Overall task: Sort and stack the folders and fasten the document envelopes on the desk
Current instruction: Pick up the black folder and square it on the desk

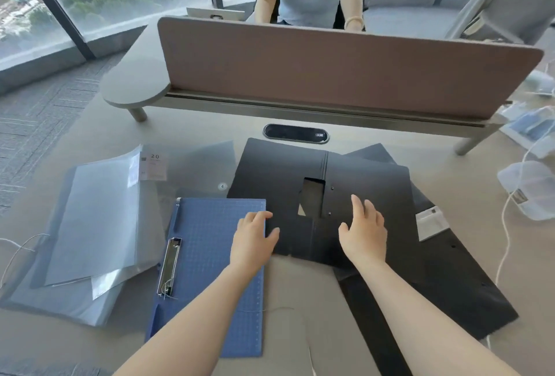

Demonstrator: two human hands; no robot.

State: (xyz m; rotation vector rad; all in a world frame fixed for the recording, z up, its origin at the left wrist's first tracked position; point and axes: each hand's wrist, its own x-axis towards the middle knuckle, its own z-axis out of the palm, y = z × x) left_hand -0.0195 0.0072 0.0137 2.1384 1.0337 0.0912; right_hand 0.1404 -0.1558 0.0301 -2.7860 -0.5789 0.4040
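A black folder point(276, 174) lies spread open in the middle of the desk, with a clip mechanism point(313, 197) at its spine. My left hand point(253, 237) rests on its left edge, thumb on the black cover. My right hand point(365, 231) lies flat and open on its right half. A second black folder point(444, 270) lies underneath, angled to the right, with a white label point(431, 222). A blue folder point(210, 255) with a metal clamp point(169, 264) lies open at the left of my left hand. Clear plastic envelopes point(99, 219) are piled at far left.
A brown divider panel point(330, 69) stands across the back of the desk, with a seated person behind it. A cable grommet point(295, 133) sits just beyond the black folder. White plastic boxes point(528, 189) and cables lie at the right edge.
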